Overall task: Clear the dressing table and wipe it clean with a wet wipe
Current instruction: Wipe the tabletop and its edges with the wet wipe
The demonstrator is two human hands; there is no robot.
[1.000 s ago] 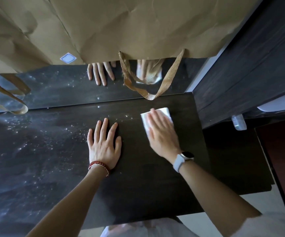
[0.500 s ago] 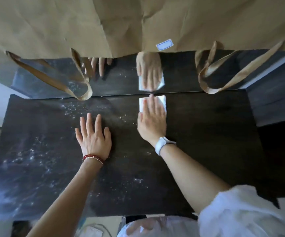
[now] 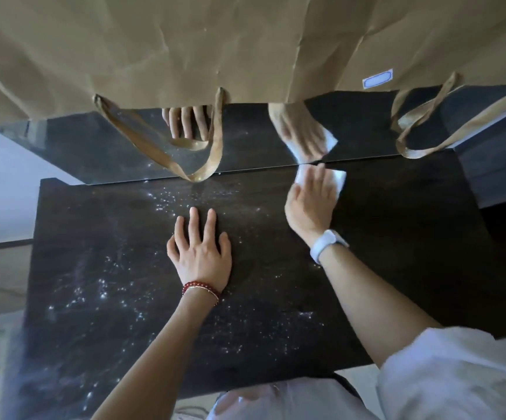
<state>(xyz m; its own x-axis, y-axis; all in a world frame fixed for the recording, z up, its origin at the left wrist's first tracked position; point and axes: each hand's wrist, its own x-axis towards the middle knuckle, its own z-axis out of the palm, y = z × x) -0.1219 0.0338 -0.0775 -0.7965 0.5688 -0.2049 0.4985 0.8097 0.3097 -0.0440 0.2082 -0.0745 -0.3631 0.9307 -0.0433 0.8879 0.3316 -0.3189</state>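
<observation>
The dark wooden dressing table point(image 3: 397, 237) fills the middle of the view, its left and near parts speckled with pale dust. My right hand point(image 3: 311, 201), with a white watch on the wrist, presses a white wet wipe point(image 3: 338, 178) flat on the table's back edge, right against the mirror. My left hand point(image 3: 201, 250), with a red bead bracelet, lies flat and spread on the tabletop, holding nothing.
A mirror point(image 3: 245, 140) runs along the back and reflects both hands. Brown paper bags point(image 3: 215, 47) hang over its upper part, their handles point(image 3: 197, 165) dangling down to the tabletop. A dark cabinet side point(image 3: 500, 165) borders the right.
The right hand has stayed at the back edge by the mirror with the wipe and turned slightly. The view has shifted left. The left hand stays planted.
</observation>
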